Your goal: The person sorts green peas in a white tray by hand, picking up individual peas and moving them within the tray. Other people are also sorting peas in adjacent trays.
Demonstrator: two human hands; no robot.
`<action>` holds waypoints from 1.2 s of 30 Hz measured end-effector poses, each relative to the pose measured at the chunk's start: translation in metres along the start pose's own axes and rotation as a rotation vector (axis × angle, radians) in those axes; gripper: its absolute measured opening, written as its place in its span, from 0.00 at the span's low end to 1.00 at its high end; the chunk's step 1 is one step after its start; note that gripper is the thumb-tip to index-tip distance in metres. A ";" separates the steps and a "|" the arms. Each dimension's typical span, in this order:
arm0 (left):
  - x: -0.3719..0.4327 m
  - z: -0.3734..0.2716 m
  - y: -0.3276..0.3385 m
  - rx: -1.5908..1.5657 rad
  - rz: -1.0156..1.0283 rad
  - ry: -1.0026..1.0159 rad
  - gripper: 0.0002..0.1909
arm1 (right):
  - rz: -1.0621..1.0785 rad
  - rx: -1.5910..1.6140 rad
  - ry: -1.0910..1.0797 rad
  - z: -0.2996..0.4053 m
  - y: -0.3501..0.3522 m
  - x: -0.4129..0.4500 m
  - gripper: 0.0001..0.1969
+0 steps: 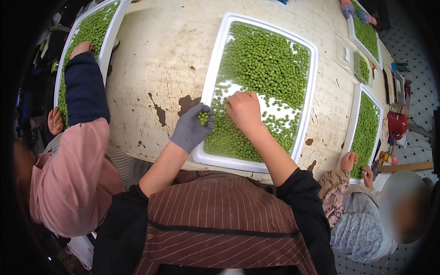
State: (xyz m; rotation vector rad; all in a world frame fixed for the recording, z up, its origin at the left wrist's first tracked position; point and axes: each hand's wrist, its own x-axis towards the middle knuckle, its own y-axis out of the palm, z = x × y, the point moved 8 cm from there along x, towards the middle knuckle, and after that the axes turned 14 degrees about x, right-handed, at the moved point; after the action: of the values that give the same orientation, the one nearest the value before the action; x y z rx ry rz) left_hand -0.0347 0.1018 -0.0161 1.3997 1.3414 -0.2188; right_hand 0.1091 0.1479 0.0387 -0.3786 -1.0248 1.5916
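Note:
A white rectangular tray (311,74) full of loose green peas (270,63) lies before me at the table's edge. The peas are heaped thickly in its far half and spread more thinly nearer me, with white bottom showing between. My left hand (195,125), in a grey glove, is cupped palm up at the tray's left rim and holds several peas. My right hand (244,108), bare, is over the middle of the tray with its fingers curled down; its fingertips are hidden, so whether they pinch a pea cannot be told.
Co-workers' hands are at pea trays on the left (111,43), the right (354,113) and the far right (380,55). A clear plastic container (347,56) with peas lies at the right. The worn table (154,68) has dark stains; a red object (397,125) stands beyond its right edge.

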 end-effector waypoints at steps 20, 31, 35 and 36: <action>0.002 -0.002 -0.010 -0.051 0.026 -0.024 0.10 | 0.238 -0.019 -0.125 0.028 0.011 -0.030 0.03; 0.000 -0.001 -0.003 -0.024 0.028 -0.023 0.09 | 0.216 0.037 0.029 0.022 0.018 -0.038 0.03; -0.004 -0.001 -0.001 -0.026 0.075 -0.011 0.09 | 0.233 0.401 0.392 0.005 -0.012 -0.031 0.03; -0.006 0.001 0.005 -0.019 0.074 -0.020 0.10 | 0.234 0.532 0.538 0.002 -0.018 -0.032 0.05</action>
State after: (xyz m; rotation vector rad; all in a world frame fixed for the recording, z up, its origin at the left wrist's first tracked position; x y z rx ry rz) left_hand -0.0322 0.0993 -0.0091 1.4250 1.2701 -0.1707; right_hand 0.1292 0.1175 0.0450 -0.5298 -0.1378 1.7614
